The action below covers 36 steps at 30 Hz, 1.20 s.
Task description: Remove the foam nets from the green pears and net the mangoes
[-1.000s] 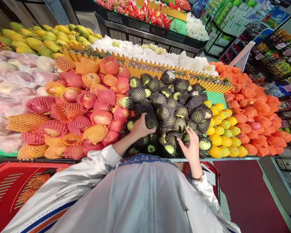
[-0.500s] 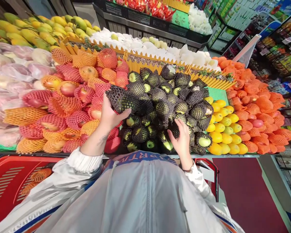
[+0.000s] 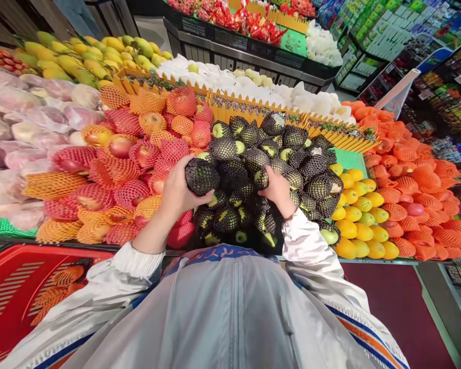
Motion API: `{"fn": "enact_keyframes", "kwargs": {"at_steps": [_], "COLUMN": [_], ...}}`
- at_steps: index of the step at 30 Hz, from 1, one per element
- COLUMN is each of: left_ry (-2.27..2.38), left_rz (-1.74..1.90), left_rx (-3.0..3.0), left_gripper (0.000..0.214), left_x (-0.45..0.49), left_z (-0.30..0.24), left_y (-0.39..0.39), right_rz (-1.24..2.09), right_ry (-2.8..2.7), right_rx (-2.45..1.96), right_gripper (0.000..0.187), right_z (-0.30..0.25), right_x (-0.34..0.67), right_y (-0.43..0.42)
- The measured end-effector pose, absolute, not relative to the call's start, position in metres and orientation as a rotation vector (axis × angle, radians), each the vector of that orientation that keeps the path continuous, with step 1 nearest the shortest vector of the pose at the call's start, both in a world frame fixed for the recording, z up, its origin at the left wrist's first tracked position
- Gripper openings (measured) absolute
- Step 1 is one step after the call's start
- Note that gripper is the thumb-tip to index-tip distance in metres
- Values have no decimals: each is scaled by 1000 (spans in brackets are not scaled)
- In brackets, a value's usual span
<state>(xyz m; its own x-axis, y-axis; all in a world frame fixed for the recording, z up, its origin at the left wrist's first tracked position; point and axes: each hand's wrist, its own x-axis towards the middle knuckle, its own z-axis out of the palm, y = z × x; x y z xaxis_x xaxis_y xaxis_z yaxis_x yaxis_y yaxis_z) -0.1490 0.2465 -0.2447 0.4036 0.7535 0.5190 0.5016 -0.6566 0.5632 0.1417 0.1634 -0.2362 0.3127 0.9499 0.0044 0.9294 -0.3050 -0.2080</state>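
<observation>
Left hand (image 3: pixel 179 188) grasps a netted fruit (image 3: pixel 202 177); right hand (image 3: pixel 278 188) touches another fruit (image 3: pixel 260 179), grip partly hidden, unclear. A cut-off red basket (image 3: pixel 7 282) sits by the front edge of the bench (image 3: pixel 351 160).

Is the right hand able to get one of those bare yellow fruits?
Probably yes. The yellow fruits lie uncovered, off to the right. The right hand would likely first have to let go of the black-netted fruit at its fingertips, then pass over others.
</observation>
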Motion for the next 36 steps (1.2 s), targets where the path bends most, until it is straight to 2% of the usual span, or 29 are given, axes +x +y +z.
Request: {"fn": "enact_keyframes", "kwargs": {"at_steps": [5,8,13,17,20,23,25,27,30,32,36], "left_ry": [956,739,625,645,596,599,727,912,1072,1082,1046], "left_rz": [1056,823,225,-41,-42,170,277,253,72,1,-11], "left_rx": [2345,2452,2649,2698,2741,2771,2775,2748,2653,2617,2608], "left_gripper": [97,90,90,86,78,56,49,62,95,99,95], "left_x": [-140,-115,-63,-43,-37,-19,2,27,59,71,71], "left_z": [-248,-261,-288,-285,-264,-241,-234,-236,-249,-259,-258], "left_y": [242,228,206,208,222,250,271,290,305,307,313], "right_rz": [-3,-115,-21,87,113,129,126,126,144,149,111], "right_ry": [-1246,-986,-888,-841,-844,-900,-958,-987,-1007,-1029,-1019], "right_rx": [-2152,-2076,-2001,-2035,-2032,-1999,-2008,-2033,-2091,-2131,-2125], "right_gripper": [79,87,85,84,80,74,73,74,75,76,78], "right_z": [-197,-189,-212,-236,-250,-265,-278,-294,-315,-325,-336], "right_x": [178,202,207,188,173,156,145,135,126,124,125], "right_y": [120,88,52,36,30,32,37,43,51,52,48]}}
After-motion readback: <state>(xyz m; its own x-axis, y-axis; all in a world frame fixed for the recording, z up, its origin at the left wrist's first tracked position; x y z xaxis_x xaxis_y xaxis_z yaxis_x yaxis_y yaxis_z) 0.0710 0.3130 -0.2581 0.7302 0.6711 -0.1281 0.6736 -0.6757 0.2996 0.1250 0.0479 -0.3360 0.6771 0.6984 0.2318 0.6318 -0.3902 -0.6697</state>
